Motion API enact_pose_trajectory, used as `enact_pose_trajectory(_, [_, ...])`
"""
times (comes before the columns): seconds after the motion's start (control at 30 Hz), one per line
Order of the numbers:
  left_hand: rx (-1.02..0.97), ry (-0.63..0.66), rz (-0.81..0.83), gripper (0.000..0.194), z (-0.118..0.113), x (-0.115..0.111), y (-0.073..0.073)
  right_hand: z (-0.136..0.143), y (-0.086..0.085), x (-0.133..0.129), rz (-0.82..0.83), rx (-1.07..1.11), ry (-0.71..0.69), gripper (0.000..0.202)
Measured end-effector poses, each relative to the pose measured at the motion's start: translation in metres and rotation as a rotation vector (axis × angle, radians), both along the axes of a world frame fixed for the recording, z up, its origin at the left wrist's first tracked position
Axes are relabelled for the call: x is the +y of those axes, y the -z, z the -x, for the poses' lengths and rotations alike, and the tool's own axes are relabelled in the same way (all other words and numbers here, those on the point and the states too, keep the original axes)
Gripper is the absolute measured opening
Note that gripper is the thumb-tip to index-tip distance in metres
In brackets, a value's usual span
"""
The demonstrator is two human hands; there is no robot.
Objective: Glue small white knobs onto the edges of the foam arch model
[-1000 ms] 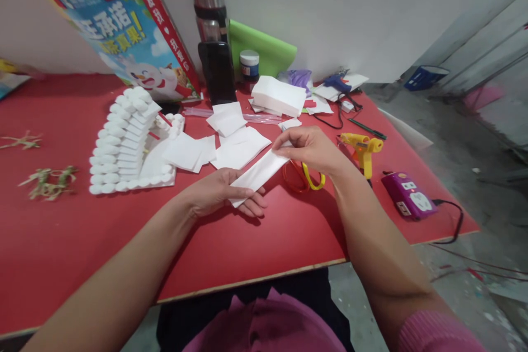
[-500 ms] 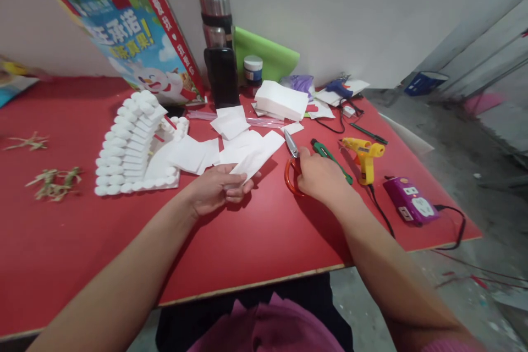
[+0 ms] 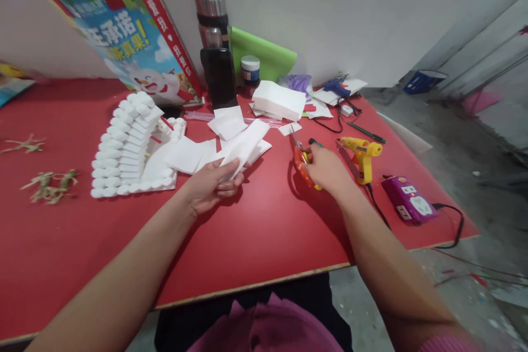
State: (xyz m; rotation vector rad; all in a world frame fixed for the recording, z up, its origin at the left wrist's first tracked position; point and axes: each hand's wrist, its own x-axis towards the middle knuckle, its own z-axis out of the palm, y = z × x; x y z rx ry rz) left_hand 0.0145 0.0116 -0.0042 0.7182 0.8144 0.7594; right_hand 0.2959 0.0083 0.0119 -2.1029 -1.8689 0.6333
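Between the thumb and fingers of my left hand [image 3: 214, 184] is a folded white paper [image 3: 246, 146], tilted up to the right. My right hand [image 3: 325, 169] is closed on scissors [image 3: 303, 168] with orange and yellow handles, their blades pointing away from me. A small white paper piece [image 3: 290, 129] lies by the blade tips. Several white sheets [image 3: 187, 155] are spread left of and behind the held paper. Just behind my right hand shows the end of a green tool [image 3: 315, 143], the rest of it hidden.
A white padded model [image 3: 119, 154] stands at the left, near dried-grass figures [image 3: 51, 186]. A yellow glue gun [image 3: 363, 157] and a purple power socket [image 3: 410, 201] sit at the right. A phone [image 3: 219, 78], flask [image 3: 212, 16] and folded white stack [image 3: 278, 100] are at the back.
The scissors have been lifted and turned in my right hand, showing their yellow inner handles. The paper in my left hand has shifted left and tilted up more steeply.
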Motion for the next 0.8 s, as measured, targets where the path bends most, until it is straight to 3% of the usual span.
enact_pose_trajectory(0.1, [-0.059, -0.069, -0.001, 0.025, 0.000, 0.002, 0.001, -0.012, -0.003, 0.000, 0.002, 0.552, 0.019, 0.027])
enact_pose_trajectory(0.23, [-0.091, -0.116, -0.024, 0.027, -0.001, 0.003, -0.002, -0.014, -0.017, -0.009, 0.062, 0.988, -0.221, 0.043])
enact_pose_trajectory(0.37, [-0.122, -0.116, -0.052, 0.027, -0.003, 0.000, -0.006, -0.012, -0.031, -0.019, 0.181, 0.845, -0.475, 0.061])
enact_pose_trajectory(0.47, [-0.140, -0.105, -0.044, 0.025, -0.007, -0.004, -0.008, -0.010, -0.036, -0.021, 0.275, 0.717, -0.579, 0.072])
enact_pose_trajectory(0.63, [-0.125, -0.102, -0.044, 0.024, -0.012, -0.009, -0.010, -0.008, -0.034, -0.022, 0.304, 0.642, -0.571, 0.074])
enact_pose_trajectory(0.8, [-0.143, -0.210, -0.070, 0.023, -0.009, -0.006, -0.013, -0.016, -0.032, -0.023, 0.376, 0.719, -0.548, 0.065])
